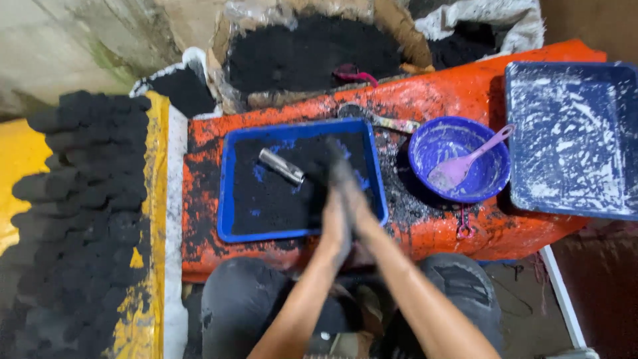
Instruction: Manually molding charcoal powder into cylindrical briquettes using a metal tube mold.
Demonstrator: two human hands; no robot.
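Both hands are pressed palm to palm, left hand (334,219) against right hand (355,199), blackened w/ powder; if something is between them, cannot tell, picture is blurred. They are over near edge of blue tray (229,199), which holds black powder and a small metal tube (281,166). Right of tray is purple bowl (425,149) w/ pink spatula (465,163). Farther back, a sack of black powder (312,50). At left, stacked black briquettes (80,199).

short metal tube (281,166) lies tilted on black powder in blue tray (226,199)
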